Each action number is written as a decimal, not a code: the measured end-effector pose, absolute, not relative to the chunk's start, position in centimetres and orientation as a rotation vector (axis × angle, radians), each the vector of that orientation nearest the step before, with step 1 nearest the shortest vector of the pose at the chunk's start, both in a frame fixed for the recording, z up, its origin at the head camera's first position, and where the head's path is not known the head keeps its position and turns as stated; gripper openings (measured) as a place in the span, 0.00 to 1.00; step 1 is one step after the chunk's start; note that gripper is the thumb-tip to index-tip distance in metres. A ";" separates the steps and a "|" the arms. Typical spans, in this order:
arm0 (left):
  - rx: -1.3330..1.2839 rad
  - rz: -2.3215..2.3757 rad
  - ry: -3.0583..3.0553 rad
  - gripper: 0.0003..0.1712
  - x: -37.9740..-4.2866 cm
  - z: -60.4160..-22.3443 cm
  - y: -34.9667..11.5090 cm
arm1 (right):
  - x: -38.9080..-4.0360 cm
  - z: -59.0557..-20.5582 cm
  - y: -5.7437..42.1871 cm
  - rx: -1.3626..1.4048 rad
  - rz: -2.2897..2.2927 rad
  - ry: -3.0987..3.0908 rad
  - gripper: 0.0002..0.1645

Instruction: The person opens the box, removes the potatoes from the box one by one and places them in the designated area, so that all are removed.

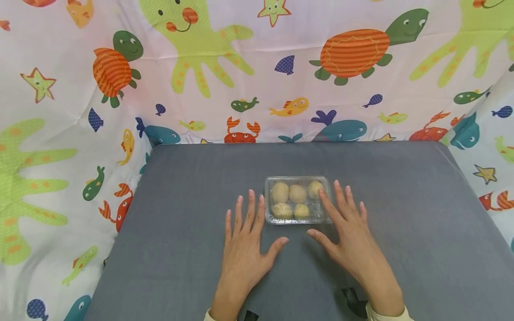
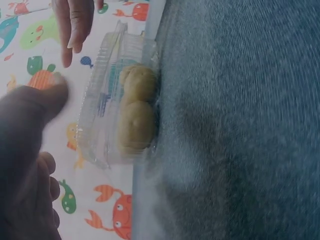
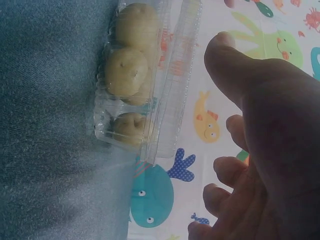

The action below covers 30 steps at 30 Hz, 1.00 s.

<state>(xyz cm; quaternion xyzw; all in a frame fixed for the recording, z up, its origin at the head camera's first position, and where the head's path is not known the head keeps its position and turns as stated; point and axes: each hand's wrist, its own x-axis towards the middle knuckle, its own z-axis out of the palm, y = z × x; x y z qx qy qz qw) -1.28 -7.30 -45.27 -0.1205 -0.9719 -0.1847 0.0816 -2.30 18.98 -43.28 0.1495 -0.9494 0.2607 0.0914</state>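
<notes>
right hand (image 1: 350, 236) near clear box (image 1: 297, 221) holding five roundish, yellowish potatoes (image 1: 297, 194)

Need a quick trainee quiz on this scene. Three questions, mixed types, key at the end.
1. Count: how many pale round items show in the clear container in the head view?

2. True or false: the left hand and the right hand both have their fingers extended.

3. Multiple choice: seen in the head view, which corner of the container has no item in it?
A) far left
B) near right
C) near left

Key: 1. Five. 2. True. 3. B.
</notes>
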 end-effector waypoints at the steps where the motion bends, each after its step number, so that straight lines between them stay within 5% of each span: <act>1: -0.367 -0.586 -2.903 0.60 -1.3 -45.3 -7.3 | -2.3 -43.3 19.0 0.448 0.776 -2.823 0.62; 9: -0.378 -1.131 -2.884 0.61 -1.2 -45.8 -7.2 | -2.2 -43.5 18.9 0.462 0.787 -2.844 0.62; 30: -0.220 -2.201 -2.424 0.46 -3.2 -47.5 -6.3 | -2.2 -43.8 19.0 0.382 0.819 -2.911 0.63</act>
